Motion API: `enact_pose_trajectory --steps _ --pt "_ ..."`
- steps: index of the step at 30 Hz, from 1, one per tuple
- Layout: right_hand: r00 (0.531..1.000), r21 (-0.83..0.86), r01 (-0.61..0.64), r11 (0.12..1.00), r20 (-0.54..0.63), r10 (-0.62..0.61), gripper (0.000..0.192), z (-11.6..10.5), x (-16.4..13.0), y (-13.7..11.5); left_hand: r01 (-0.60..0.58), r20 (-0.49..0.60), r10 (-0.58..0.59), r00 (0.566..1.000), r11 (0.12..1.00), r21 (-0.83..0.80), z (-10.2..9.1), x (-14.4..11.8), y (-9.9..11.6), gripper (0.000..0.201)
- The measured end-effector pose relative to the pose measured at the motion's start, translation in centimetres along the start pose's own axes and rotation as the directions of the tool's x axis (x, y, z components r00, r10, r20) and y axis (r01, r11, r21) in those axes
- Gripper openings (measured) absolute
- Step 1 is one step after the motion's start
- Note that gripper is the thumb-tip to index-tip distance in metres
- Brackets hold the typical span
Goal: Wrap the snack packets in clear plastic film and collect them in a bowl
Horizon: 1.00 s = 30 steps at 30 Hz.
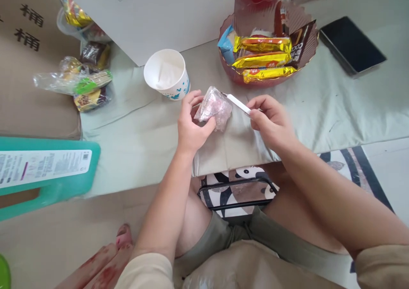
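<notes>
My left hand [194, 125] is closed on a crinkled, shiny clear-plastic packet [214, 105] with pinkish contents, held above the cloth. Between the thumb and fingers of my right hand [271, 121] is a slim white tool with a dark thin tip [239, 104]. Its tip points left and sits at the upper right of the packet; whether it touches the plastic I cannot tell. Just behind my left hand stands a white paper cup [166, 74] with a blue pattern and something pale inside.
A pink ribbed bowl [228, 72] holds yellow and brown snack packets. A black phone [353, 44] lies to its right. Wrapped snacks [92, 84] lie at left by a cardboard box [38, 93]. A white board [159, 12] stands behind; a teal plastic piece [86, 182] juts in.
</notes>
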State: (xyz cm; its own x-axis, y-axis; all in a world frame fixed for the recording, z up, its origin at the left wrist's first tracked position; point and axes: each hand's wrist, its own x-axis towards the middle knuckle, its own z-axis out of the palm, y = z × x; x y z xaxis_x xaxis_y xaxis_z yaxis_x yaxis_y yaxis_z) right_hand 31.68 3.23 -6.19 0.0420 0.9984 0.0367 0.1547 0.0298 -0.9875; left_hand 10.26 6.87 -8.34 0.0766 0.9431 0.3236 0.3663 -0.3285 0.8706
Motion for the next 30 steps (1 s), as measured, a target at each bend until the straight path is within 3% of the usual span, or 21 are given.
enact_pose_trajectory --steps 6,15,18,22,27,30 --pt "0.996 0.083 -0.078 0.993 0.05 0.074 0.015 0.1 -0.4 -0.1 0.076 -0.008 -0.078 0.997 0.99 -0.115 -0.5 -0.1 1.1 0.049" --pt "0.985 -0.135 -0.109 0.985 0.117 0.125 0.017 0.7 -0.2 -1.1 0.155 0.012 -0.154 0.988 0.981 -0.115 -0.6 -0.3 1.4 0.047" --pt "0.969 -0.18 -0.166 0.969 0.152 0.195 0.018 0.0 0.0 -1.1 0.188 -0.008 -0.189 0.982 0.979 -0.077 -0.7 -0.1 0.7 0.046" --pt "0.934 -0.376 -0.234 0.897 0.167 0.314 0.019 -2.0 0.4 -1.7 0.253 -0.103 -0.243 0.964 0.963 0.093 -1.1 0.0 -0.2 0.046" --pt "0.938 -0.568 -0.248 0.784 0.063 0.342 0.017 -4.4 0.5 -2.1 0.206 -0.208 -0.156 0.966 0.947 0.247 -2.0 -0.3 -0.8 0.05" --pt "0.976 -0.635 -0.192 0.748 -0.042 0.215 0.019 -4.8 0.6 -1.3 0.1 -0.138 -0.061 0.989 0.948 0.302 -2.4 -0.5 -0.4 0.044"
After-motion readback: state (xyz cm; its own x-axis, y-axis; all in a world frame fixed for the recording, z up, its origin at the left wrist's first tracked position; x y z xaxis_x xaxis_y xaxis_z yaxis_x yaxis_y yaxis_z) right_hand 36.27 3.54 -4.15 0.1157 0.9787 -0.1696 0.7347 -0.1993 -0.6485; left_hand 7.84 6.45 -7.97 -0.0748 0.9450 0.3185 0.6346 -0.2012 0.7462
